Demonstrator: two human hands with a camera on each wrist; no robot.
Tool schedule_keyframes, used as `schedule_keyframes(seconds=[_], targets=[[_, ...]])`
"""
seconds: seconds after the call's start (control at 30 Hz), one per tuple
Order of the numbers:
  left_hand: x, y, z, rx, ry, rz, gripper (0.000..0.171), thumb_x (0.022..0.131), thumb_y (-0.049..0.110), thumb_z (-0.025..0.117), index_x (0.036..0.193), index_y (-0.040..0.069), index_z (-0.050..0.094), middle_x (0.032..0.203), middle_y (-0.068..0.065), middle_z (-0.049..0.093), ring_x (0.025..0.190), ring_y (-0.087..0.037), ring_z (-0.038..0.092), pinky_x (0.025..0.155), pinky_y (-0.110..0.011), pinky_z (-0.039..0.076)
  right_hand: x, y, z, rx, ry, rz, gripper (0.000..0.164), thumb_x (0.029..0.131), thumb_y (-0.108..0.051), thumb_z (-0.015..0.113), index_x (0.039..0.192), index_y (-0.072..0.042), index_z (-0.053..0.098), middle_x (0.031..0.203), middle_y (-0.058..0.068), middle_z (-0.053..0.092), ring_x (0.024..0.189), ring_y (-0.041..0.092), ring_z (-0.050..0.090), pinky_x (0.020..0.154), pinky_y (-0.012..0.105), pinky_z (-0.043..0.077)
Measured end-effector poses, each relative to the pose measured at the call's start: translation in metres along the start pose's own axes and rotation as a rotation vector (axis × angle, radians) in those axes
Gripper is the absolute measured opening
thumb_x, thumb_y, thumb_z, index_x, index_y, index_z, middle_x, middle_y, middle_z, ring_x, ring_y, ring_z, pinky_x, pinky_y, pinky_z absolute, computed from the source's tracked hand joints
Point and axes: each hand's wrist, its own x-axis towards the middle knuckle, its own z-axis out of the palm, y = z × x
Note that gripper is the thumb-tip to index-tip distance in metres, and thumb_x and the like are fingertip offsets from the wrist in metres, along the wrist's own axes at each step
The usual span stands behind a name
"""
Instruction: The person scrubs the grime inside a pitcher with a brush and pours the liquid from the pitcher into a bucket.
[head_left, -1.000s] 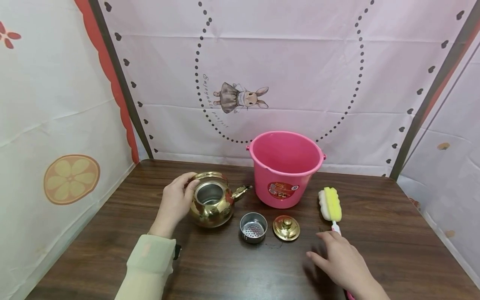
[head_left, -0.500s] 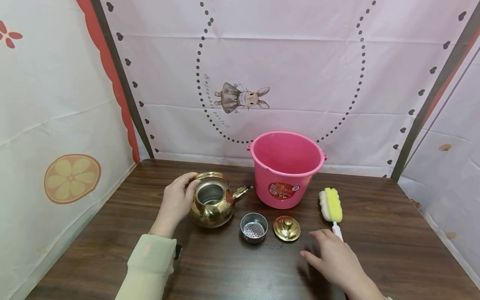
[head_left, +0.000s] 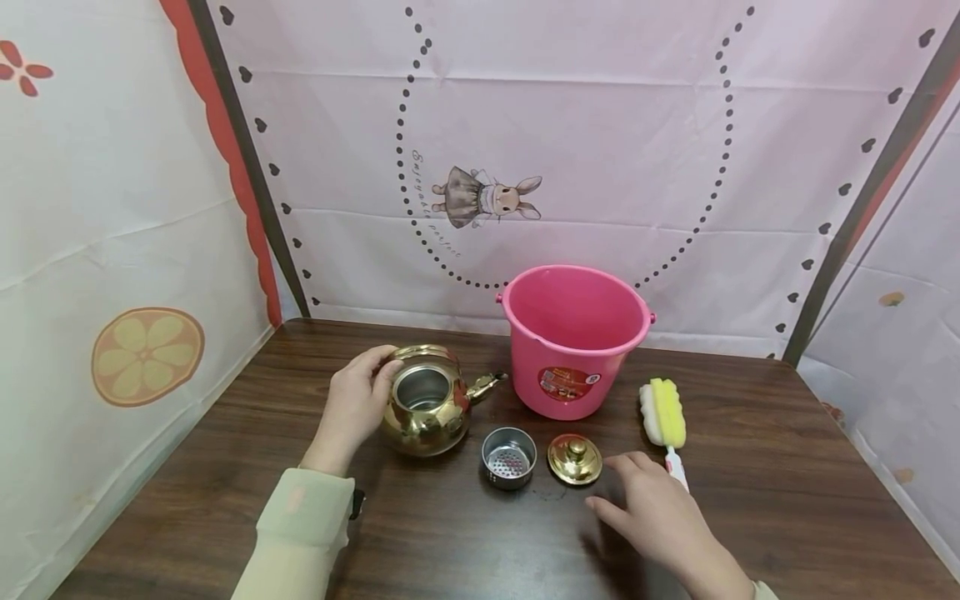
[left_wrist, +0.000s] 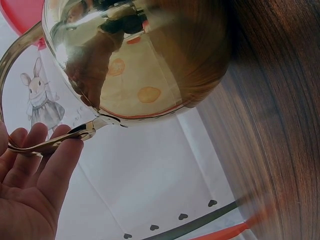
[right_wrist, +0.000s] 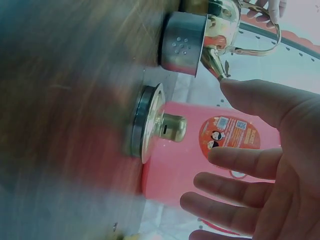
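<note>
My left hand (head_left: 358, 404) grips the handle of a shiny gold teapot (head_left: 429, 423), which is lidless, its spout pointing right. In the left wrist view the fingers curl round the curved handle (left_wrist: 15, 52). My right hand (head_left: 660, 510) is held with fingers spread, just right of the gold lid (head_left: 575, 460). The lid lies knob up on the table. Seen from the right wrist, the thumb and fingers face the lid's knob (right_wrist: 173, 128), with a gap between. A perforated steel infuser basket (head_left: 509, 458) stands between teapot and lid.
Behind the lid stands a pink bucket (head_left: 566, 383). A yellow-and-white sponge brush (head_left: 663, 414) lies at the right, its handle partly hidden by my right hand. Printed cloth (head_left: 480, 108) hangs behind the brown wooden table (head_left: 465, 550) and at its sides.
My right hand has moved left from over the brush handle to the lid's side. The left hand keeps its grip on the teapot. The view has shifted slightly.
</note>
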Motion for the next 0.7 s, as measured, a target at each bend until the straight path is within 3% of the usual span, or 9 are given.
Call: schedule_keyframes(seconds=[0.33,0.7], targets=[[0.0,-0.001,0.0,0.001,0.002,0.004,0.027,0.095,0.022,0.057,0.112,0.002,0.063,0.109,-0.018,0.066,0.096,-0.032,0.065,0.079,-0.048,0.054,0.009,-0.011,-0.001,0.02,-0.025,-0.025,0.05,0.075,-0.038,0.077,0.109,-0.004,0.066,0.107,0.009,0.064,0.099,0.023,0.063,0.081,0.042,0.054],[0.0,0.001,0.0,0.002,-0.001,-0.002,0.026,0.095,0.021,0.057,0.112,0.002,0.063,0.109,-0.018,0.066,0.095,-0.032,0.065,0.078,-0.047,0.055,0.019,-0.025,0.001,0.028,-0.005,-0.065,0.049,0.074,-0.038,0.077,0.112,-0.009,0.066,0.107,0.005,0.064,0.093,0.024,0.064,0.078,0.042,0.054]])
